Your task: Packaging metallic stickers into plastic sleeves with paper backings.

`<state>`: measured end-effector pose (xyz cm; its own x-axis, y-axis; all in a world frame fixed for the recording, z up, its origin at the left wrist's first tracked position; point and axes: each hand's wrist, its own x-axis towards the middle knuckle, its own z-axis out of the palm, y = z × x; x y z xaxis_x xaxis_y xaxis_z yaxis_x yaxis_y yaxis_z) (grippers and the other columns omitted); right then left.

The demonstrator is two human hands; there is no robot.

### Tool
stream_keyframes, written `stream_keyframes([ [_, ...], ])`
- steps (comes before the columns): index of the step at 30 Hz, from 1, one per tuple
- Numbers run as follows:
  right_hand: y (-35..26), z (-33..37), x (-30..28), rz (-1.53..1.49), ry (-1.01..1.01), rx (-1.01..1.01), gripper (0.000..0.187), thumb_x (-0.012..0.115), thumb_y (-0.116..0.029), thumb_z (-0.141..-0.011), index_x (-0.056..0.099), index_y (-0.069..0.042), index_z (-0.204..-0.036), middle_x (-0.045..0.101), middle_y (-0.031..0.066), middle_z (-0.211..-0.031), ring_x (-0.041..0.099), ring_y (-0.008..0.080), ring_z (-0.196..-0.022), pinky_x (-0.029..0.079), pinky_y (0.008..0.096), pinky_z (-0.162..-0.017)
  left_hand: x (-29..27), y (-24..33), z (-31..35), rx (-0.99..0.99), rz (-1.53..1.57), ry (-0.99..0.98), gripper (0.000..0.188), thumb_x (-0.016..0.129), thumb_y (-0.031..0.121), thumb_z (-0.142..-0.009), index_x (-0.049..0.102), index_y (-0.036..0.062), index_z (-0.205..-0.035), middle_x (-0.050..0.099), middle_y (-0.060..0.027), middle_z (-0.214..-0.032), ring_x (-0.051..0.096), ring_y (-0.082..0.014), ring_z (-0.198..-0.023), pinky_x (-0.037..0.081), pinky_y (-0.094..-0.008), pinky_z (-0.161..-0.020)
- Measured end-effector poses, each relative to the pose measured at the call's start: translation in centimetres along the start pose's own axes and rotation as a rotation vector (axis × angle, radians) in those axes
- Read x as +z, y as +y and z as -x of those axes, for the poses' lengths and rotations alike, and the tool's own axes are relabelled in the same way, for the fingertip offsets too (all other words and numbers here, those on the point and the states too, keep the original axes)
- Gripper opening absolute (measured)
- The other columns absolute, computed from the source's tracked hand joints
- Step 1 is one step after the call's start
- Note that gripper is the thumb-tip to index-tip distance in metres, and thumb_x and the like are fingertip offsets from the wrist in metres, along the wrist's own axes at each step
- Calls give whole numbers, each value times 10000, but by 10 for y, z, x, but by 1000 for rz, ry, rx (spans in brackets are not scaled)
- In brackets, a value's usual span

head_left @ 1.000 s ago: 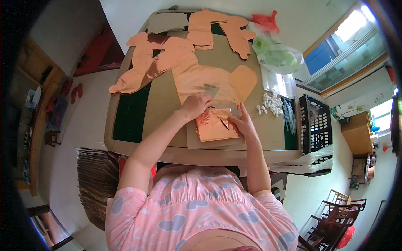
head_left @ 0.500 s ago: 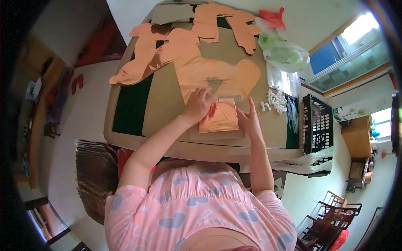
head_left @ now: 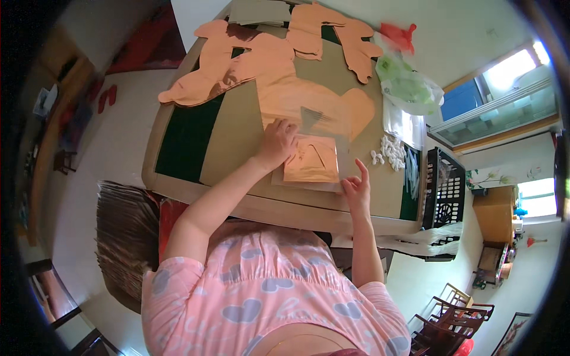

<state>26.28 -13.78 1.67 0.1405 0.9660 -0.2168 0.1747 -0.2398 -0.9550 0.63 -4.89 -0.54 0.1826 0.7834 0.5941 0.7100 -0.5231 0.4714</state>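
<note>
A square rose-gold foil piece lies inside or under a clear plastic bag near the table's front. My left hand is closed, its curled fingers gripping the bag's left side beside the foil's upper left corner. At the bag's lower right corner, the thumb and bent fingers of my right hand pinch the plastic, while the index finger points up. Beyond the bag spreads a large rose-gold foil cutout with rounded edges, partly seen through the plastic.
More rose-gold cutouts lie at the back near grey sheets. To the right are white knotted pieces, thin clear strips, a green-white plastic bag and a black crate. A brown stack stands at left.
My right hand has moved down from beside the foil to the bag's lower right corner, its fingers curling in. My left hand has shifted slightly left. The view has also shifted slightly.
</note>
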Motion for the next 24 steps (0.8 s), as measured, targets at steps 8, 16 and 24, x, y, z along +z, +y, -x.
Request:
stream_keyframes([
  [8,-3,1,-4,-29,-4,29,658,553,86,-857,380,-205,-1420,523,-15,-800,530,73,-711,583,259,-609,-3,-41,-3,47,-126,-107,271,611,98,-818,570,63,-1084,567,-81,-1143,481,-287,-1175,422,-427,-962],
  [16,4,1,-4,-16,2,-58,666,551,107,-844,385,-194,-1415,503,-27,-772,510,50,-671,512,225,-552,-25,-45,-2,192,-315,-416,383,568,111,-842,542,97,-1224,547,-55,-1269,409,-240,-1308,339,-488,-1047],
  [24,-3,-4,1,-5,33,44,640,581,99,-830,421,-175,-1386,505,-17,-771,503,55,-621,476,223,-526,-21,-33,28,134,-239,-242,412,526,52,-844,533,70,-1256,526,-140,-1315,453,-301,-1252,318,-464,-1061],
])
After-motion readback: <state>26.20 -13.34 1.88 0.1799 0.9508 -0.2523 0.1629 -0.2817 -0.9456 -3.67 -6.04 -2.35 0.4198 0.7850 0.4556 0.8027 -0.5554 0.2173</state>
